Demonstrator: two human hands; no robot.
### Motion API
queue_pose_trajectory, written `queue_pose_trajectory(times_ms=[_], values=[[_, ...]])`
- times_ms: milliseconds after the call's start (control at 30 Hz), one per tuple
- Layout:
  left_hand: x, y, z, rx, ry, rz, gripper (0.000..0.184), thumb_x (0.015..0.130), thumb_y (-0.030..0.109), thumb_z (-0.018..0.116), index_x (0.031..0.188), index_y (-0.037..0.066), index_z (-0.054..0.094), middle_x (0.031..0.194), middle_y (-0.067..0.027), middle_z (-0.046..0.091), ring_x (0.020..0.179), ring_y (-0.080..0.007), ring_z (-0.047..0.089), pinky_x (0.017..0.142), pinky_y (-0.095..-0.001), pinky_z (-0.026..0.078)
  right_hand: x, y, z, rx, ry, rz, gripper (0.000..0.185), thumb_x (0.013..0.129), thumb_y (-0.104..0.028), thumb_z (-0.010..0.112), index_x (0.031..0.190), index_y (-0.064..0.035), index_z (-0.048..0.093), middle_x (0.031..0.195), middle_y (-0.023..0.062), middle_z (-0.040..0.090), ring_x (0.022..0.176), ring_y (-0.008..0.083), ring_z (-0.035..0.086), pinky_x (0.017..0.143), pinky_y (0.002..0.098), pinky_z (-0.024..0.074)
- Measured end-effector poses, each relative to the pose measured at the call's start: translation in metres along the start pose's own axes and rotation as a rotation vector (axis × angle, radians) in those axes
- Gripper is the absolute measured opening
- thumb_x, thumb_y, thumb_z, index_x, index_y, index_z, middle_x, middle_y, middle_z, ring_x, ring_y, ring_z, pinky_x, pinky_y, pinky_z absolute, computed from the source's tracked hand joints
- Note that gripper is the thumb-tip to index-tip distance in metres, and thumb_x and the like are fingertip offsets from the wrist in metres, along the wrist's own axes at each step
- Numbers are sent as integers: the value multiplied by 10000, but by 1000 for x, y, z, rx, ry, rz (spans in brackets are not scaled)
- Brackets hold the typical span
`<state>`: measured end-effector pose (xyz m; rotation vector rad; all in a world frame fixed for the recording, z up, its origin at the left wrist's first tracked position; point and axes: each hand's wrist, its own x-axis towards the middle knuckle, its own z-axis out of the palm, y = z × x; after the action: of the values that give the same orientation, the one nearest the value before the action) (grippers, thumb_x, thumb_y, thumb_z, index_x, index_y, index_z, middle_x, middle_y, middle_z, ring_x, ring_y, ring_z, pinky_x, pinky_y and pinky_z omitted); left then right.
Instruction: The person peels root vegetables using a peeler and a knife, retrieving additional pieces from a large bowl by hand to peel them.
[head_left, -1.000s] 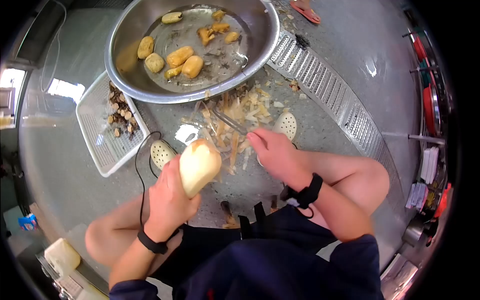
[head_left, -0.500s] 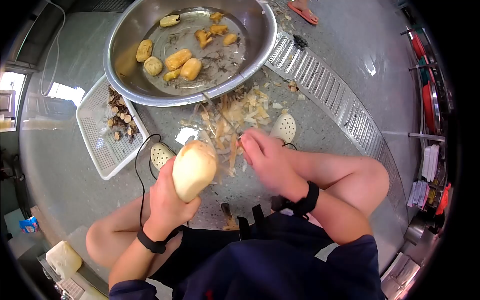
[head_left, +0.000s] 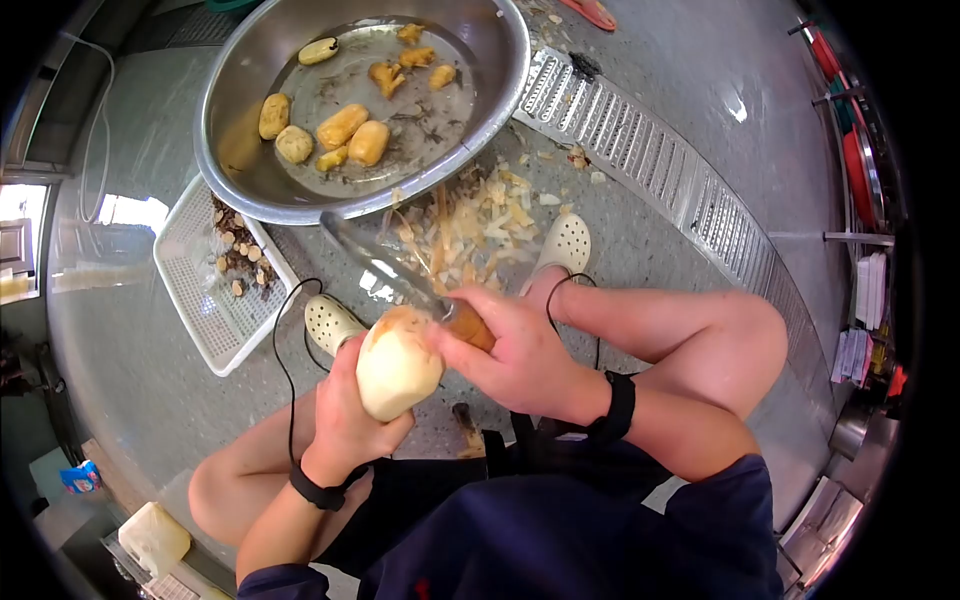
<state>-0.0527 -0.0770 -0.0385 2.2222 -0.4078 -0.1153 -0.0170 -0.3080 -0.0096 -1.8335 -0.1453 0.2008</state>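
Observation:
My left hand [head_left: 345, 415] is closed around a pale, peeled piece of lotus root [head_left: 398, 372], which has some brown left at its upper end. In my right hand [head_left: 530, 358] is a knife [head_left: 385, 262], gripped by its wooden handle. Its blade points up and left, just past the top of the lotus root. My right thumb is close to the root's upper right side; whether it touches is hard to tell. Thin peelings [head_left: 470, 225] lie scattered on the floor beyond my hands.
A large metal basin [head_left: 300, 213] ahead holds water and several yellow-brown pieces. Left of it stands a white plastic basket [head_left: 192, 315] with dark-edged scraps. A slotted metal drain cover [head_left: 640, 140] curves along the right. My clogs [head_left: 568, 245] are on the floor, and another person's sandalled foot shows at the top.
My right hand has moved left and down to the lotus root, and the knife blade now shows clearly, pointing up-left. The view has shifted slightly. My left hand still holds the root.

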Motion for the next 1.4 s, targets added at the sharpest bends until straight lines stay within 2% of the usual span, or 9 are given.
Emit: queue_pose_trajectory(times_ms=[133,233,333,433,667,833,1167,1333,1400], values=[[4,6,-1,12,28,15,788,691,102,781,1388,-42,444,1095,-210,695,992,-392,718,844,-425,583,11,9,-6,-101,217,68,311,949,-236,707,1093,23,614,808,213,672,697,360,679,624,426,501],[3,1,-2,38,10,15,841,706,71,796,1429,-66,386,1192,-230,665,1067,-370,704,897,-427,567,16,13,-16,-175,99,122,345,950,-245,705,1149,26,625,834,231,684,735,358,692,657,397,521],[3,-5,1,121,54,19,812,718,101,813,1408,-63,417,1190,-243,651,1033,-395,691,844,-438,575,11,24,-7,-88,116,51,408,957,-279,714,1208,31,633,871,188,712,761,273,707,701,363,537],[8,-3,6,274,99,91,815,718,142,837,1401,-57,439,1185,-251,629,999,-414,670,790,-448,579,1,27,7,389,-49,243,513,949,-289,746,1323,24,588,995,109,723,775,188,682,733,336,550],[6,14,6,429,91,199,914,690,213,890,1431,-53,426,1226,-239,588,1008,-410,634,844,-447,558,-5,10,8,674,-132,556,636,892,-208,816,1401,-12,489,1118,52,661,941,113,640,843,294,548],[16,30,-6,114,14,-117,933,672,263,914,1422,-27,440,1155,-239,626,1010,-413,641,854,-460,554,-5,4,4,800,-168,388,655,879,-178,824,1402,-4,471,1107,45,658,914,112,638,808,305,547],[22,7,-16,-53,-25,-474,800,710,263,865,1347,-3,461,1084,-257,701,1001,-419,707,840,-463,576,2,33,-7,-558,-99,-339,310,944,-321,704,1148,-102,624,904,87,683,751,286,682,617,388,513],[17,2,-13,85,-103,-431,748,729,288,824,1325,2,472,1060,-257,704,949,-442,703,810,-480,577,5,20,-8,-768,-131,-351,254,966,-342,670,1012,-98,614,815,99,647,671,299,658,567,445,480],[17,3,-10,172,-104,-439,713,737,289,808,1302,2,481,1057,-261,703,931,-447,702,800,-490,574,8,32,-12,-665,-159,-154,261,975,-350,658,1022,-94,658,838,105,688,714,305,672,604,435,468]])
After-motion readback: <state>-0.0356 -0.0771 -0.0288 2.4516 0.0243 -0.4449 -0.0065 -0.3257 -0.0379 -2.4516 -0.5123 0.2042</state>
